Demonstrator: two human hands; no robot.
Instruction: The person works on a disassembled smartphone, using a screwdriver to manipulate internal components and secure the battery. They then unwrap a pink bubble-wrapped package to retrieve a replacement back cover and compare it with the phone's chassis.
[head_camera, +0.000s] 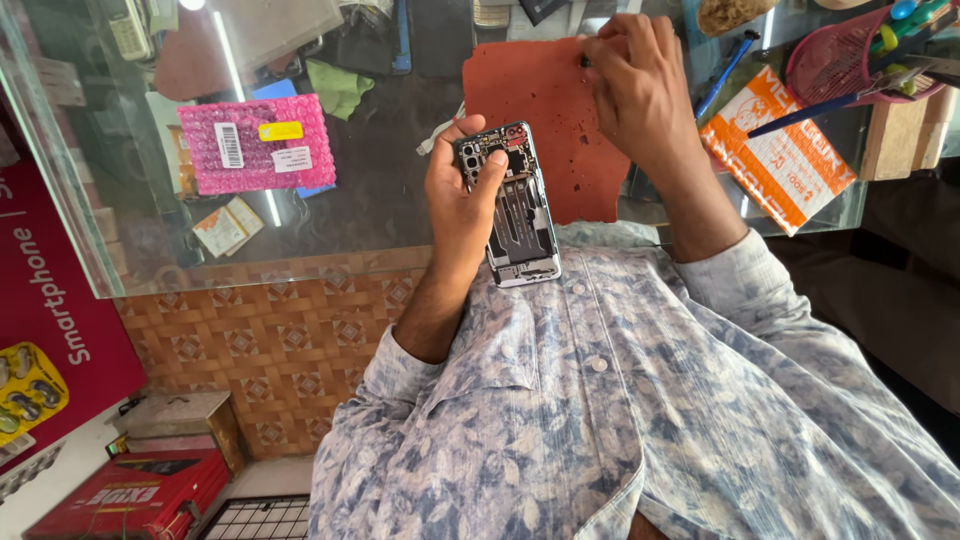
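My left hand (458, 195) grips an opened smartphone (515, 215) with its back cover off, its inner boards and camera modules showing, held upright over the glass counter's near edge. My right hand (635, 85) rests farther back on a reddish-brown work mat (535, 100), fingertips pinched together at the mat's top edge. Whether something tiny sits between those fingers I cannot tell.
A pink bubble-wrap packet (255, 145) lies on the glass counter (380, 210) at left. An orange and white packet (785, 150), a blue pen (725, 70) and a pink basket of tools (850, 55) lie at right. Red boxes (140, 495) stand on the floor.
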